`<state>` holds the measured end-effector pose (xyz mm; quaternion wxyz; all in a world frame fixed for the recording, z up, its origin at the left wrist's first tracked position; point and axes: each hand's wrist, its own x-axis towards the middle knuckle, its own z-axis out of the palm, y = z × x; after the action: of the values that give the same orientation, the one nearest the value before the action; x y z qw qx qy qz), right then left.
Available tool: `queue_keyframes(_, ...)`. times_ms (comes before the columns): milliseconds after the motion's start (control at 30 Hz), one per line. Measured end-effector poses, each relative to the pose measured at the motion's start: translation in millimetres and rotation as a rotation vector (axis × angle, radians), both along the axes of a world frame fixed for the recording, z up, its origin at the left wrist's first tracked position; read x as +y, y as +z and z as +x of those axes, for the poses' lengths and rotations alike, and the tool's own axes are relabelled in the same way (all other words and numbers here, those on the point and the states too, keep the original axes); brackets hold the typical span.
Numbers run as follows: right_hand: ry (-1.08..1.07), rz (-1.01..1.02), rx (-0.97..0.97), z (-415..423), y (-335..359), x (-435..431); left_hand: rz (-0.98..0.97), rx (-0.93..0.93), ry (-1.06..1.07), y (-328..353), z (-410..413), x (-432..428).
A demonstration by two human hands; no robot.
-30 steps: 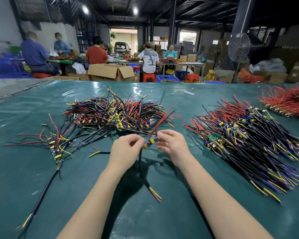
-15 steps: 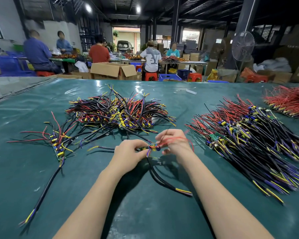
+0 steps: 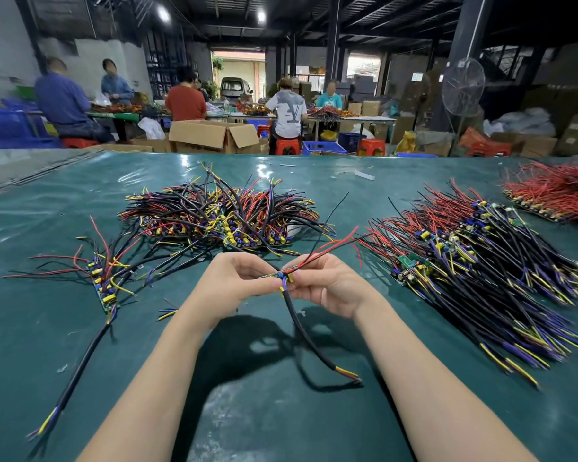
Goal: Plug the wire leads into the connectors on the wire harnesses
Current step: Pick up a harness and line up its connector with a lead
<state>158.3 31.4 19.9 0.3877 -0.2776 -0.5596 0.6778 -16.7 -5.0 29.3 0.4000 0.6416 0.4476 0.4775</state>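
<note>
1. Harness (image 3: pixel 282 276) is held up off the desk between the two hands. It is a thin strip of board carrying blue and yellow parts, caught at both ends by fingertips.
2. The left hand (image 3: pixel 227 288) pinches the strip's left end between its thumb and curled fingers (image 3: pixel 262 286). The right hand (image 3: pixel 331 285) pinches the end with the yellow part, fingers closed narrowly on it.
3. A black cable (image 3: pixel 295 321) drops from the strip just below the fingers and trails toward the person, with its yellow and red tips lying on the desk.
4. Red and black leads (image 3: pixel 324 250) rise from the strip past the right fingers, slanting up and away to the right.
5. The connector itself is too small to tell whether a lead is seated.
6. Beyond the fingers lies a tangled heap (image 3: pixel 221 215) of black, red and yellow wires.
7. Right of the fingers a long pile (image 3: pixel 474 268) of harnesses fans out. Farther off on that side is a mostly red pile (image 3: pixel 554 191).
8. Left of the fingers sits a short row of boards (image 3: pixel 102 281), with a black cable running toward the near edge.
9. The desk (image 3: pixel 80 361) is covered in glossy green sheeting, with the arms' shadows beneath the hands.
10. Past the desk's far edge, people sit on red stools at other tables in a dim workshop. Also there are an open cardboard box (image 3: pixel 214 135), blue crates and a standing fan (image 3: pixel 462 86).
</note>
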Motion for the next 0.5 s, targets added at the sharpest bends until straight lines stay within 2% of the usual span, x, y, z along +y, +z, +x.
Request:
queue_keyframes(233,0.115,-0.048,0.123,-2.9,-5.5,-2.0,-0.02,-0.04,-0.111,4.1,-0.4,-4.3)
queue_keyframes(333,0.112,-0.077,0.29,-2.5,-6.5,-1.2,-0.05,-0.133,-0.115,2.1,0.6,-3.7)
queue_keyframes(433,0.013,-0.112,0.391,-1.6,-2.5,0.4,-0.033,-0.174,-0.026,1.4,-2.9,-1.0)
queue_keyframes(500,-0.117,-0.143,0.365,-0.5,-1.5,2.9,0.032,-0.119,0.184,-0.4,-7.7,2.8)
